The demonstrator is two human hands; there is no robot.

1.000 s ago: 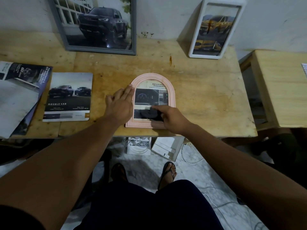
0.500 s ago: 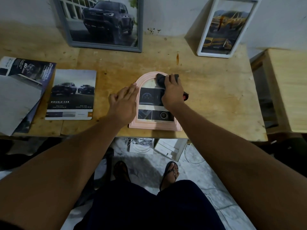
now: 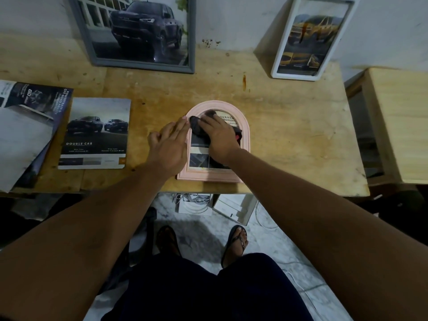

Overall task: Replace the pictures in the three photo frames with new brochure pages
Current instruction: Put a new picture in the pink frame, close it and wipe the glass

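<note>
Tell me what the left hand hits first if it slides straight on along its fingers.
The left hand lies on the pink frame, along its left rim. Straight on, it leaves the arch, narrowly missing the cloth, then probably meets the grey frame at its lower right corner.

Beneath the fingers point(image 3: 209, 122) of our right hand point(image 3: 220, 140) most of the dark cloth point(image 3: 196, 126) is hidden, and together they cover the middle of the page point(image 3: 199, 158) in the pink arched frame point(image 3: 208, 176). Just past the fingertips we read only "OVANCE"; the line under it is blurred. Our left hand point(image 3: 169, 147) covers the frame's left rail. Far beyond both fingertips, the picture's top edge cuts the grey frame point(image 3: 143, 67) and white frame point(image 3: 282, 49).
</note>
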